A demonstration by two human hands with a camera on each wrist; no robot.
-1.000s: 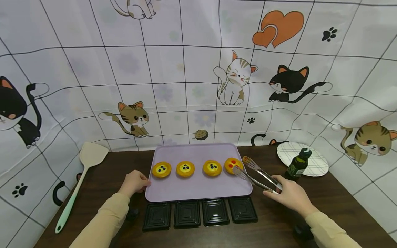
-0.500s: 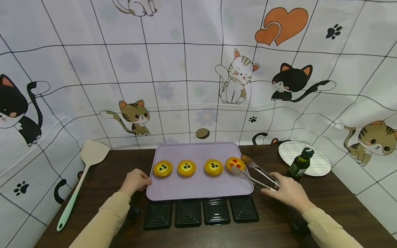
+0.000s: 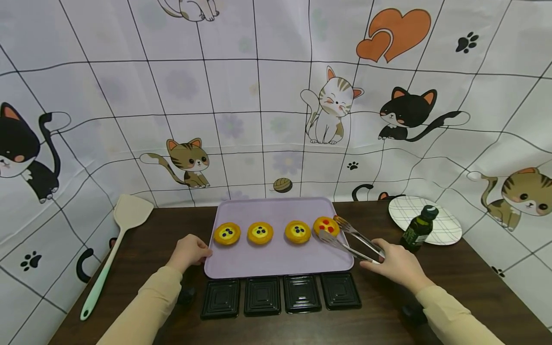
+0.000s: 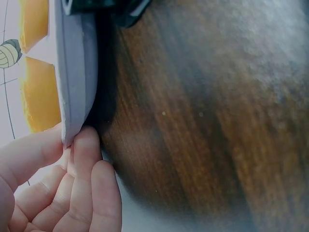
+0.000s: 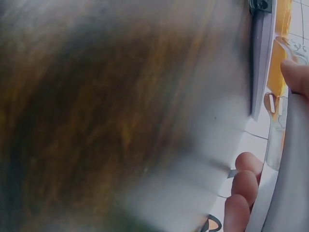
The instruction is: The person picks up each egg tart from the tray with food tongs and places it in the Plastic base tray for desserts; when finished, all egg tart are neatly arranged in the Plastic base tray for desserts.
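Note:
A lilac tray (image 3: 280, 261) bears a row of yellow tarts. My left hand (image 3: 189, 253) pinches the tray's left edge, with the thumb on top and fingers beneath in the left wrist view. In my right hand (image 3: 398, 266) is a pair of metal tongs (image 3: 363, 239), thumb on one arm and fingers on the other. The tong tips stand apart on two sides of the rightmost tart (image 3: 326, 226), which has red dots. Three other tarts, the left one (image 3: 227, 234), the second (image 3: 260, 233) and the third (image 3: 297, 232), carry dark blue dots.
Several black square dishes (image 3: 262, 295) line the tray's near side. A pale green spatula (image 3: 105, 268) lies at left. At right a dark green bottle (image 3: 419, 229) stands before a white gridded plate (image 3: 446, 227). A cat-print sheet (image 3: 258, 120) hangs behind the table.
My right hand has shifted slightly left, bringing the tong tips further round the red-dotted tart. The left hand keeps its pinch on the tray, and the head view has moved a little.

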